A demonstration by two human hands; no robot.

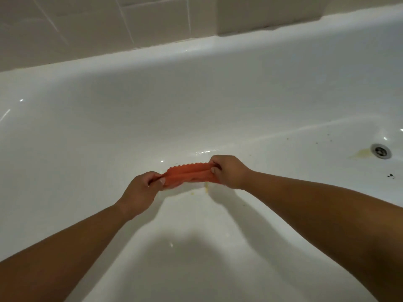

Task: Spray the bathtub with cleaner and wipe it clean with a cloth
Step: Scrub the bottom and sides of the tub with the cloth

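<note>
An orange cloth with a scalloped edge is stretched between both hands, low over the floor of the white bathtub. My left hand pinches its left end between thumb and fingers. My right hand grips its right end with curled fingers. Small yellowish spots lie on the tub floor just below the cloth. No spray bottle is in view.
The metal drain sits at the far right with a yellowish stain beside it and dark specks nearby. The tub's far rim meets a beige tiled wall. Wet glints show on the tub floor.
</note>
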